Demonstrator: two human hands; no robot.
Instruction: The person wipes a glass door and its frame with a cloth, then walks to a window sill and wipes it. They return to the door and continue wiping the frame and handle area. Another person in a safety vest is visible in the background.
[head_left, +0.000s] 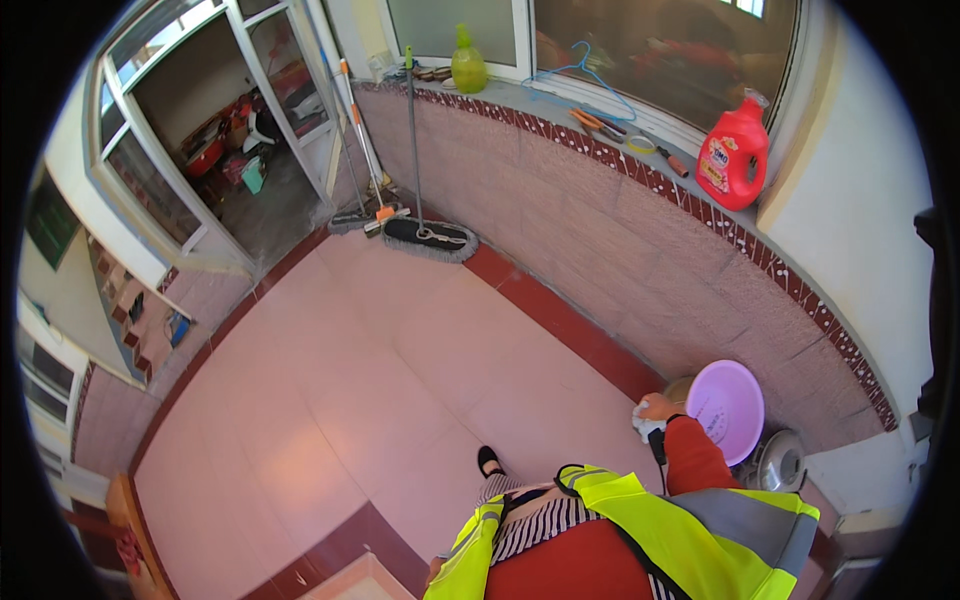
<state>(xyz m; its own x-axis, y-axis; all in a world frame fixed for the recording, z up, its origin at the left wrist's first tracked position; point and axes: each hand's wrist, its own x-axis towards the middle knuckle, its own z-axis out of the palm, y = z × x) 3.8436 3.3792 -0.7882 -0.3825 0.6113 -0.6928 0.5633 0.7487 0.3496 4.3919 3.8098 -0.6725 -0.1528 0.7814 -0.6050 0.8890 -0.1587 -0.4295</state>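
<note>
My right hand (660, 407), at the end of a red sleeve, is closed on a crumpled white cloth (645, 424). Just to its right a pink-purple plastic basin (725, 412) stands tilted against the tiled wall. A metal pot or lid (781, 461) lies beside the basin. A black strap or cord hangs by my wrist. Of my left hand (435, 570) only a small part shows at the edge of the yellow reflective vest; its fingers are hidden.
Flat mops (429, 238) and a squeegee mop (385, 214) lean in the far corner by an open doorway. The windowsill holds a red detergent bottle (733, 154), a green spray bottle (469, 66), a blue hanger (585, 75), pliers (596, 124) and a tape roll (640, 143). Steps (150, 322) rise at left.
</note>
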